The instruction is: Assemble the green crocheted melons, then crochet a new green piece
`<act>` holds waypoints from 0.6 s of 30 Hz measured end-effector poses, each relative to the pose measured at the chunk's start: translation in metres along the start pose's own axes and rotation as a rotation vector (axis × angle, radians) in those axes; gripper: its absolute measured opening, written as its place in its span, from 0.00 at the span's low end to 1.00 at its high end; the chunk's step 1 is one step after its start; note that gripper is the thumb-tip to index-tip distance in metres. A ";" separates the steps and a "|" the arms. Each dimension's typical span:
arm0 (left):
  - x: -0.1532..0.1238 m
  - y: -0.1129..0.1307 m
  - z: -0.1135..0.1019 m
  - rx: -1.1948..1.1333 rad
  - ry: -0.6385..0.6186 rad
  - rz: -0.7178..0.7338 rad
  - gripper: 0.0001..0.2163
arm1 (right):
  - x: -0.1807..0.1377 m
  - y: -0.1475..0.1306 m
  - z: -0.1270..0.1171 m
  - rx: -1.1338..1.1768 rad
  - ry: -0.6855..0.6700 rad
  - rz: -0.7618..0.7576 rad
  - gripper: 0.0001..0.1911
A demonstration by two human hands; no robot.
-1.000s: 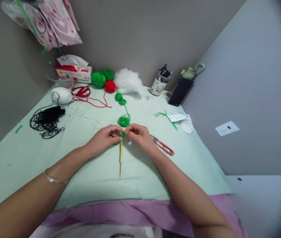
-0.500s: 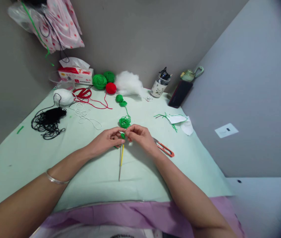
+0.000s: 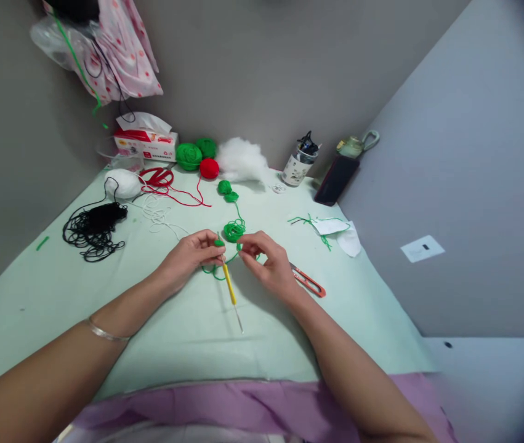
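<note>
Head view: by the left hand (image 3: 191, 257), a yellow-handled metal hook (image 3: 229, 285) and a small green yarn piece (image 3: 219, 243) are pinched, just left of the right hand (image 3: 270, 263). Thin green yarn (image 3: 238, 247) is seen at its curled fingertips; whether gripped cannot be told.

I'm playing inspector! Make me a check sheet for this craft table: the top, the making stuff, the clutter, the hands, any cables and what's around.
Surface: pale green tabletop covering; small green scraps at the left.
Making stuff: small green yarn piece; slim metal hook with a yellow handle; loose green yarn coil.
Clutter: tangled black yarn, round red yarn ball, fluffy white stuffing, orange-handled snips.
Hands: left hand pinches the green piece, hook slanting down below; right hand has fingertips at green yarn, grip unclear.
Cables: nothing seen that's clearly a cable.
Surroundings: plain grey wall; red-and-white tissue box.
</note>
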State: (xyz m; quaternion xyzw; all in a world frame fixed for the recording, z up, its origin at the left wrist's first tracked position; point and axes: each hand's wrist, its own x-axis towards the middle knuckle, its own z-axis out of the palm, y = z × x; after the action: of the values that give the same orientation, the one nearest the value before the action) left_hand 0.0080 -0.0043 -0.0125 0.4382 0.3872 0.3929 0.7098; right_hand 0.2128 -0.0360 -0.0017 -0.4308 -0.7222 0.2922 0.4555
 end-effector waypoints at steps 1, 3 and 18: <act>0.000 0.001 -0.001 -0.031 0.029 0.007 0.13 | -0.002 -0.001 0.001 -0.095 -0.050 -0.104 0.12; -0.001 0.002 -0.001 -0.088 0.067 0.014 0.14 | -0.006 -0.003 0.004 -0.271 -0.165 -0.230 0.17; -0.015 0.004 0.009 -0.031 -0.214 -0.114 0.11 | 0.005 -0.017 -0.001 0.291 -0.054 0.267 0.18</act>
State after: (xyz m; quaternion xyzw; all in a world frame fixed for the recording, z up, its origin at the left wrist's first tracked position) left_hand 0.0097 -0.0191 -0.0031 0.4436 0.3275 0.3089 0.7750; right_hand 0.2067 -0.0398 0.0147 -0.4443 -0.6208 0.4628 0.4506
